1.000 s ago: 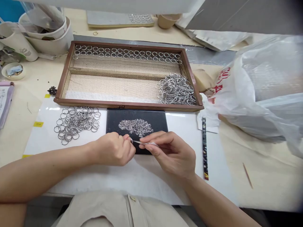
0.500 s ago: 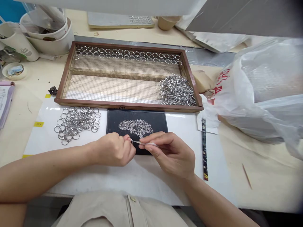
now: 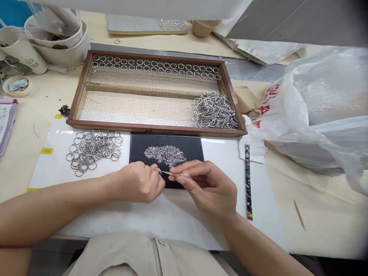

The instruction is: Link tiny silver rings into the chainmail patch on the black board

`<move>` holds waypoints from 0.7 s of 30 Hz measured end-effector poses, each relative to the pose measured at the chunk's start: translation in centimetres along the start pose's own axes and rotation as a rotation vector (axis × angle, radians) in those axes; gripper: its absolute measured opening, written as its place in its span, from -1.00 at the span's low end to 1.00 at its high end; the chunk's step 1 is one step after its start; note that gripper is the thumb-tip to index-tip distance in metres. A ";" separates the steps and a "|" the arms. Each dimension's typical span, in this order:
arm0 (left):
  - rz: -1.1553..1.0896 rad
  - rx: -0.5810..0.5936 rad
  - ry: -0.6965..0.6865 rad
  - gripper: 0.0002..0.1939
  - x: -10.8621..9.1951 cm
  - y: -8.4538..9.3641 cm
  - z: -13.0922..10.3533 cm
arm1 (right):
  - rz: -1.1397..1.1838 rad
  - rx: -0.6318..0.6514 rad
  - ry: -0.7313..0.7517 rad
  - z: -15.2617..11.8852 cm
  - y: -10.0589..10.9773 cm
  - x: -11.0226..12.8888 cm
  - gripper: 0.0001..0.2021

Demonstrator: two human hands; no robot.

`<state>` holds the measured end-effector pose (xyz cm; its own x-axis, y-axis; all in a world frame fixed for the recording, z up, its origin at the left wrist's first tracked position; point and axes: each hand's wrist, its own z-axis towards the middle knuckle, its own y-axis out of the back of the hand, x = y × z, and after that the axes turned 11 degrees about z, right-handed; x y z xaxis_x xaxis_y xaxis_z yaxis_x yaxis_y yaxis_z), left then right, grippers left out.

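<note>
My left hand (image 3: 143, 181) is closed, pinching a small silver ring (image 3: 160, 171) at its fingertips; most of that ring is hidden. My right hand (image 3: 211, 184) grips a slim pointed tool (image 3: 184, 175) with a pale handle, and its fine metal tip reaches the ring. Both hands are over the near edge of a black pad (image 3: 191, 143). A spread of tiny sparkling stones (image 3: 165, 154) lies on the pad, just beyond my fingers. Left of the pad, a loose heap of silver rings (image 3: 96, 147) rests on the white sheet (image 3: 115, 218).
Behind the pad stands a wooden-framed mesh tray (image 3: 155, 128), with rings in rows (image 3: 153, 67) and a ring pile (image 3: 214, 111). A dark patterned strip (image 3: 248, 184), a toothpick (image 3: 299, 214) and a white plastic bag (image 3: 316, 115) are at right. Cups (image 3: 34, 61) stand back left.
Both hands hold almost the same position, with the tool tip still at the ring. The view has shifted very slightly; nothing else visibly differs.
</note>
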<state>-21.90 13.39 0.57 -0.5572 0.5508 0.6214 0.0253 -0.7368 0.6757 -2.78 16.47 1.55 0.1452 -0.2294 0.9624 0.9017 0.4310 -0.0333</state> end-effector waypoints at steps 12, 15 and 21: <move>0.011 0.010 -0.017 -0.82 0.0 0.0 0.1 | 0.002 -0.005 -0.014 -0.1 0.0 0.0 -0.86; 0.022 0.027 -0.046 -0.81 0.1 0.0 0.0 | -0.014 -0.001 -0.029 0.0 0.0 0.0 -0.88; -0.003 -0.010 0.017 -0.82 0.0 -0.1 0.0 | -0.007 -0.011 -0.029 0.0 0.0 0.0 -0.88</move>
<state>-21.88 13.47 0.56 -0.5710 0.5466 0.6125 0.0152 -0.7390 0.6736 -2.75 16.49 1.57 0.1270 -0.2073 0.9700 0.9074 0.4193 -0.0292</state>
